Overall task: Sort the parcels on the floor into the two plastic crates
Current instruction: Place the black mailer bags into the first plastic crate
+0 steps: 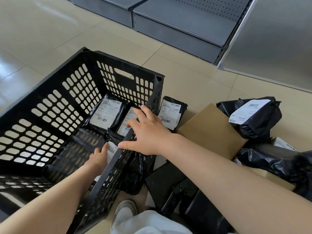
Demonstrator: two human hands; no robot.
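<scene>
Nearest the lens, white cloth (152, 223) and a white shoe (125, 211) sit at the bottom edge. Both bare forearms reach forward from there. Right hand (146, 132) lies across the crate's near rim, fingers spread and fairly straight, pressing on the rim and grasping nothing. Left hand (98, 157) is down inside the crate, fingertips pinching the crinkled edge of a black-film parcel (112, 149) with a white label. Crate (55, 102) is rigid black plastic, walls pierced by rows of rounded slots, one oblong handle hole in the far wall. Two more labelled parcels lie flat on its floor: one (105, 114) toward the far wall, another (126, 122) partly hidden behind the right hand. Outside, on the glossy beige tile floor (50, 36), a labelled flat parcel (170, 114) lies just beside the crate; a smooth brown cardboard box (211, 129) sits near it; a bulky wrinkled black bag (255, 119) with a label lies beyond; further black-wrapped packs (177, 188) crowd the lower right. Grey perforated metal shelving (185, 22) stands at the top.
</scene>
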